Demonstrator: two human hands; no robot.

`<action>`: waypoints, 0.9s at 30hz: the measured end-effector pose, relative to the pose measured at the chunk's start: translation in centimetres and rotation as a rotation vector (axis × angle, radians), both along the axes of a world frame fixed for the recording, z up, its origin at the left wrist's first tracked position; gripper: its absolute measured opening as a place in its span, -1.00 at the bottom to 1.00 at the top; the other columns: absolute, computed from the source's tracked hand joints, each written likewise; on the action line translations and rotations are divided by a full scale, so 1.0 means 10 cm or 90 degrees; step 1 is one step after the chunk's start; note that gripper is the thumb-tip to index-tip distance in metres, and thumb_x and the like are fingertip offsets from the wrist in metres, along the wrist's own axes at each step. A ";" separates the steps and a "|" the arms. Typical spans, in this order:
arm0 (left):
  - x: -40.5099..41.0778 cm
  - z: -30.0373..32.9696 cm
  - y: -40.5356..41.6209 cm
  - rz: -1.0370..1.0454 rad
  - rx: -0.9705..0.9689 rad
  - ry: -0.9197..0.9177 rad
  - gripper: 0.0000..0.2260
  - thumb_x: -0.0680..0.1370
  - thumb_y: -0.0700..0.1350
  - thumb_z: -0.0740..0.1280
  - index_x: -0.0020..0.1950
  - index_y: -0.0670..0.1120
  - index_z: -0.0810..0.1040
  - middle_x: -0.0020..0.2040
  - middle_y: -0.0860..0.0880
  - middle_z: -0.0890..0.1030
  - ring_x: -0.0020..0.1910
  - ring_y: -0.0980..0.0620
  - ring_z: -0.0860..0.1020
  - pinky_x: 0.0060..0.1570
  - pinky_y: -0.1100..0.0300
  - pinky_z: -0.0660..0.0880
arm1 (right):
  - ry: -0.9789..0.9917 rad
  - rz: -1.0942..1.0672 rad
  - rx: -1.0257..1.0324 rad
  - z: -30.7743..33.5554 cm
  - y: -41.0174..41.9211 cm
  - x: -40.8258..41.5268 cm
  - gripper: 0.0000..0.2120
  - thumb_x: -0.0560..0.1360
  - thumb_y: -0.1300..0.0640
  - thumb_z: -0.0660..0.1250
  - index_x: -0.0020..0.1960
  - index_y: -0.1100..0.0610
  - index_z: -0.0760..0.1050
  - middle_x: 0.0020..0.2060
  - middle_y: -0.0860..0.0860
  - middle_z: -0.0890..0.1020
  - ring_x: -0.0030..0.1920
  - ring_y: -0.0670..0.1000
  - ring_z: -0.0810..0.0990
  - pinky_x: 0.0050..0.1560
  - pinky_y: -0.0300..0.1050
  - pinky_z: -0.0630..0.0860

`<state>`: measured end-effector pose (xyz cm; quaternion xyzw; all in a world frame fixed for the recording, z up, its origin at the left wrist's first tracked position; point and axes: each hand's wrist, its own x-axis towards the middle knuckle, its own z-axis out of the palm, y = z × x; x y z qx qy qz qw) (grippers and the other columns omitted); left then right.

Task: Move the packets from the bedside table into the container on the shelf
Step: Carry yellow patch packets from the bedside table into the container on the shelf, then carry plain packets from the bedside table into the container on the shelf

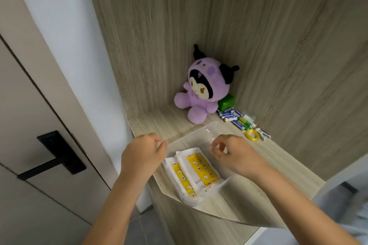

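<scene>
While print on the two yellow-patterned packets [196, 173] is too small to read, they lie side by side inside the clear container [201, 135] on the wooden shelf [268, 157]. At the container's 9 o'clock, the left hand [142, 156] hovers with fingers loosely curled, grasping nothing; at 3 o'clock, the right hand [236, 154] does likewise. Batteries [234, 117] and a purple plush toy [203, 89] sit toward 12 o'clock.

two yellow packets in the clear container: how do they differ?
The right packet lies on top, overlapping the left packet, which sits partly beneath it. The right packet shows its wide yellow band fully; the left packet shows a narrower strip. The left packet reaches nearer the container's front edge. Both are white with yellow patterned bands, lying flat and parallel.
</scene>
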<state>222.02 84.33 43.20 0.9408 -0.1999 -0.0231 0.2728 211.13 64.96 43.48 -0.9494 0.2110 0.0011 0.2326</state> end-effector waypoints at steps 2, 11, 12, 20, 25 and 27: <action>-0.04 0.16 -0.09 0.000 -0.001 -0.084 -0.78 0.56 0.10 0.28 -0.02 0.01 0.65 -0.11 0.03 0.67 -0.09 -0.06 0.61 -0.15 0.14 0.49 | -0.068 -0.026 -0.066 0.06 -0.10 -0.16 -0.82 0.55 -0.05 0.22 0.03 0.00 0.54 -0.13 -0.04 0.64 -0.12 0.01 0.59 -0.10 -0.05 0.55; -0.50 0.35 -0.92 -0.480 0.083 -0.247 -0.78 0.54 0.16 0.22 -0.06 0.07 0.55 0.00 0.08 0.61 0.04 -0.02 0.56 -0.10 0.12 0.44 | -0.056 -0.259 -0.313 0.09 -0.01 -1.29 -0.69 0.51 -0.21 0.19 0.09 -0.04 0.48 -0.08 -0.08 0.60 0.02 0.04 0.54 -0.18 -0.14 0.39; -0.57 0.36 -0.98 -0.535 0.087 -0.271 -0.78 0.54 0.17 0.22 -0.06 0.07 0.54 0.01 0.08 0.61 0.06 -0.01 0.56 -0.11 0.13 0.43 | -0.045 -0.311 -0.326 0.10 0.05 -1.48 -0.68 0.51 -0.22 0.20 0.09 -0.03 0.49 -0.07 -0.07 0.60 0.03 0.05 0.53 -0.14 -0.13 0.42; -1.80 0.44 -0.97 -0.971 0.115 -0.410 -0.69 0.55 0.22 0.17 -0.07 0.06 0.60 0.02 0.01 0.56 0.13 -0.06 0.53 -0.13 0.14 0.34 | 0.108 -0.711 -0.324 0.01 1.44 -3.06 -0.63 0.49 -0.26 0.21 0.13 -0.04 0.48 -0.02 -0.04 0.57 0.07 0.05 0.48 -0.14 -0.13 0.31; -2.94 0.28 -0.48 -1.225 0.124 -0.452 -0.66 0.58 0.21 0.16 -0.07 0.04 0.61 -0.08 -0.01 0.48 0.05 -0.07 0.52 -0.16 0.14 0.38 | 0.211 -0.955 -0.279 -0.08 2.88 -3.94 -0.62 0.49 -0.26 0.19 0.16 -0.04 0.45 0.01 -0.03 0.57 0.07 0.05 0.48 -0.10 -0.10 0.35; -3.44 0.18 -0.17 -1.329 0.129 -0.462 -0.67 0.59 0.19 0.15 -0.02 0.03 0.60 -0.03 -0.01 0.50 0.00 -0.06 0.53 -0.19 0.14 0.39 | 0.254 -1.055 -0.238 -0.11 3.53 -4.23 -0.61 0.50 -0.28 0.18 0.16 -0.04 0.44 -0.01 -0.03 0.55 0.07 0.05 0.48 -0.11 -0.09 0.38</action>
